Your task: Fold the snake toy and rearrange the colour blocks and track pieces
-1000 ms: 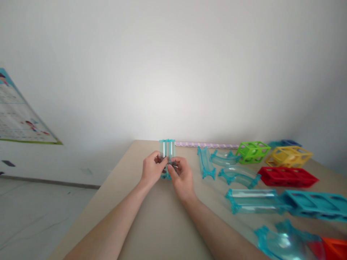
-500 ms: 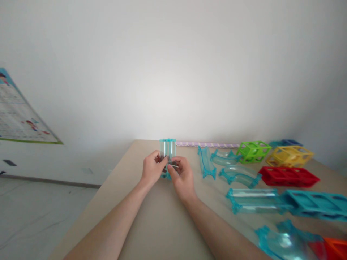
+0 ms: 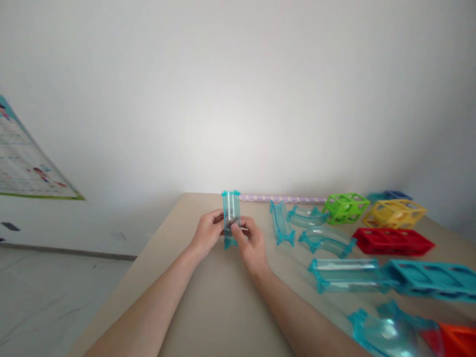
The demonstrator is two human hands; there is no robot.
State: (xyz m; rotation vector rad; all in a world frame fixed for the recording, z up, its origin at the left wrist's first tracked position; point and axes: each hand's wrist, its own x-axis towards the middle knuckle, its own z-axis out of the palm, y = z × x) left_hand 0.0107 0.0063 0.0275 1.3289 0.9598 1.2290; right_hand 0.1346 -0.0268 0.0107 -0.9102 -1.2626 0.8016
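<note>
A clear teal toy track piece (image 3: 232, 208) with small clips at its ends stands upright above the far part of the table. My left hand (image 3: 208, 231) is closed on its left side, the fingertips partly hidden behind it. From the right, my right hand (image 3: 252, 243) grips the same piece, thumb on the front and fingers behind. Closest on the right lies a straight clear teal track piece (image 3: 282, 224), apart from my hand. Curved teal pieces (image 3: 327, 241) rest beyond it.
Along the table's (image 3: 219, 307) right side lie a green frame block (image 3: 345, 208), a yellow one (image 3: 394, 214), a red one (image 3: 394, 242), a teal one (image 3: 435, 278) and a wide clear track (image 3: 345, 275). A white wall (image 3: 238, 99) rises behind; a poster (image 3: 29, 158) hangs left.
The held piece has turned about its upright axis: a split, two-column side faced me before, a smooth rounded side now. My left thumb has moved off its front.
</note>
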